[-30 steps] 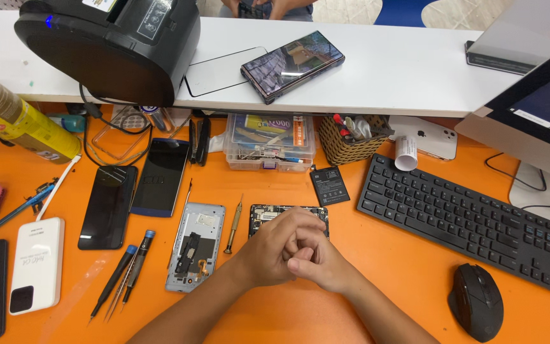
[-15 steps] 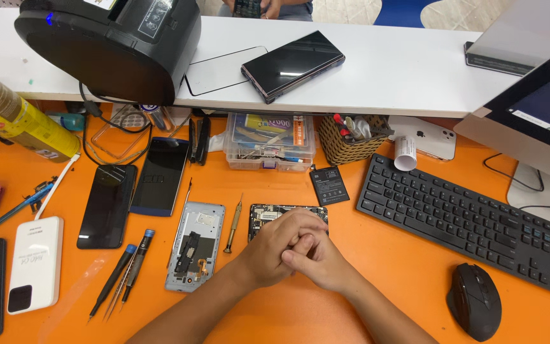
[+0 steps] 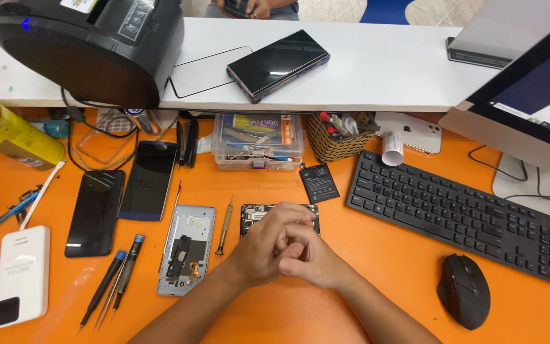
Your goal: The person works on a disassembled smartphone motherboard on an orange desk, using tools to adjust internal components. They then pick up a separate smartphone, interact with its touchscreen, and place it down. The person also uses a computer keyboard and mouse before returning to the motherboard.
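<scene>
1. Head view: the left hand (image 3: 263, 251) and right hand (image 3: 310, 260) rest clasped together on the orange tabletop (image 3: 377, 255), fingers interlaced and closed on each other, gripping no tool.
2. Just beyond the knuckles, partly hidden, lies the opened black phone body with exposed circuit board (image 3: 256, 212).
3. Left of it lie a slim silver screwdriver (image 3: 225, 225) and a grey phone frame with exposed parts (image 3: 187, 250).
4. Judgement: a pause in the disassembly; the next move calls for unclasping and picking up the screwdriver.

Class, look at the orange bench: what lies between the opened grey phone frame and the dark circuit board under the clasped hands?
In the head view, a small screwdriver lies between the grey phone frame and the circuit board, touching neither.
</scene>
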